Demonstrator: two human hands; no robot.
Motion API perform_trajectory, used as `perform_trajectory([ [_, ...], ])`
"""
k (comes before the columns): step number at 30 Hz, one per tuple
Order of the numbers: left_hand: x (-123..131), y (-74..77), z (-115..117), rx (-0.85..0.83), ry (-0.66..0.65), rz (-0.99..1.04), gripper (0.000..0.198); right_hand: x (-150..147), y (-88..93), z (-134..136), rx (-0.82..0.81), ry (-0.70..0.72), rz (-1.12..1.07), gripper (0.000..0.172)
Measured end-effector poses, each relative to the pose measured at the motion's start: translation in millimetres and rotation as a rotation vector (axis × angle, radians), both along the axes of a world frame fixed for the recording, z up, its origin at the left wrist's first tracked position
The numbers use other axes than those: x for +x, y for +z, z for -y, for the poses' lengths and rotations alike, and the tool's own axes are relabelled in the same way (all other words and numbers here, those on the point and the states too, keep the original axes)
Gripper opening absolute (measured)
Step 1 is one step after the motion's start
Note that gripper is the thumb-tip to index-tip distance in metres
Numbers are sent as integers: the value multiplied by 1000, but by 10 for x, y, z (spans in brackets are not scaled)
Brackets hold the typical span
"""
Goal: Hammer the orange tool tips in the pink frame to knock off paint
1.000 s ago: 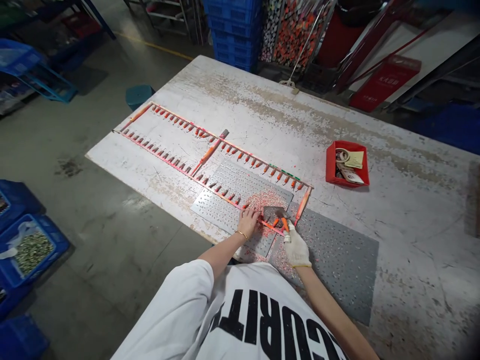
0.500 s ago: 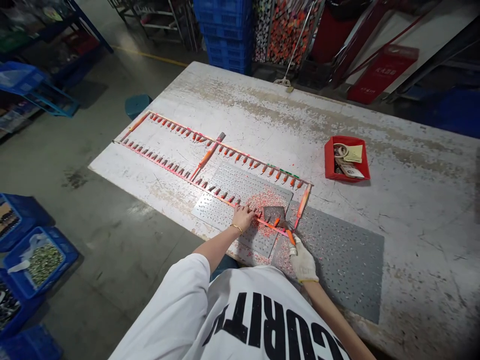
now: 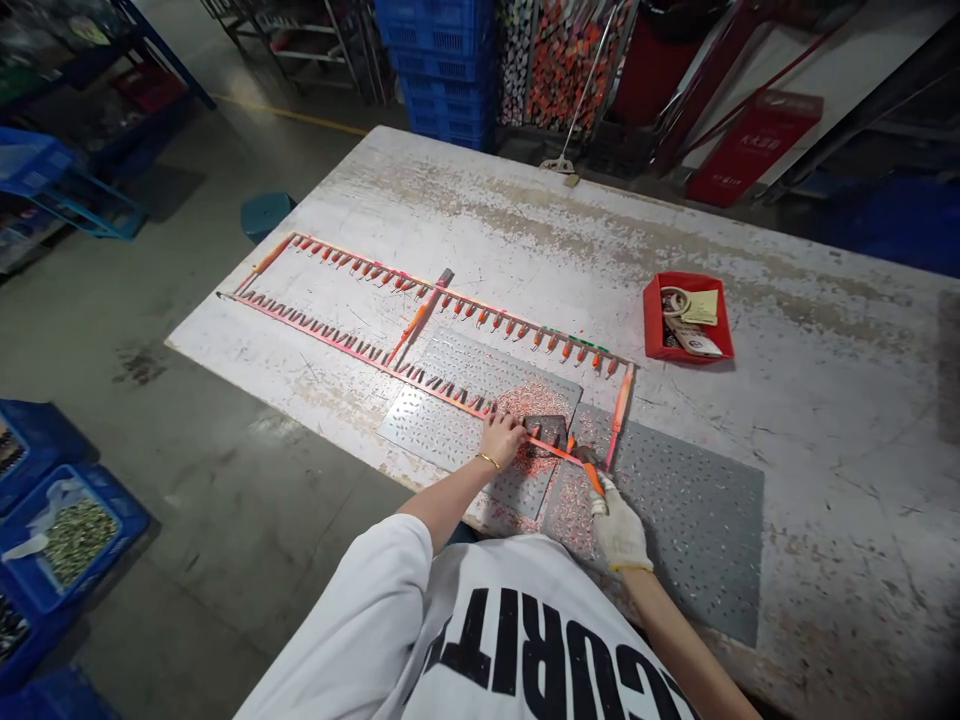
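Observation:
A long frame of pink and orange bars (image 3: 330, 333) lies across the worktable, with rows of small orange and dark pieces along both long sides. My bare left hand (image 3: 503, 437), with a bracelet at the wrist, is closed on the near bar. In my gloved right hand (image 3: 621, 527) is an orange-handled tool (image 3: 593, 477), its head at the near bar close to the right corner. Under the bar, between my hands, sits a dark block (image 3: 546, 431). Pink and white chips (image 3: 531, 397) surround the block on a grey metal plate (image 3: 420, 436).
A red box (image 3: 651, 318) with a tape roll and papers stands right of the frame on the worktable (image 3: 810, 400). A second grey plate (image 3: 697, 520) lies at the right. Blue bins (image 3: 131, 515) are at the left; blue crates (image 3: 442, 70) stand behind.
The frame has shifted slightly to the right relative to the block and plates. Both hands have moved a little right and remain on the bar and tool.

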State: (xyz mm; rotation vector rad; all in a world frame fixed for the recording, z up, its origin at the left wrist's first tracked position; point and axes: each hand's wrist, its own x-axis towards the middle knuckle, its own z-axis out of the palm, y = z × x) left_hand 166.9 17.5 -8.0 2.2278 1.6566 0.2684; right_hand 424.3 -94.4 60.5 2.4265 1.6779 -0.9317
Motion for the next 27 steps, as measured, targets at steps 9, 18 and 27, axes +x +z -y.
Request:
perform_trajectory([
  [9, 101, -109, 213, 8, 5, 33, 15, -142, 45, -189, 105, 169, 27, 48],
  [18, 165, -55, 450, -17, -44, 31, 32, -434, 136, -435, 141, 370, 45, 47],
  [27, 128, -50, 429, -95, -99, 14, 36, -408, 72, -510, 70, 376, 77, 44],
])
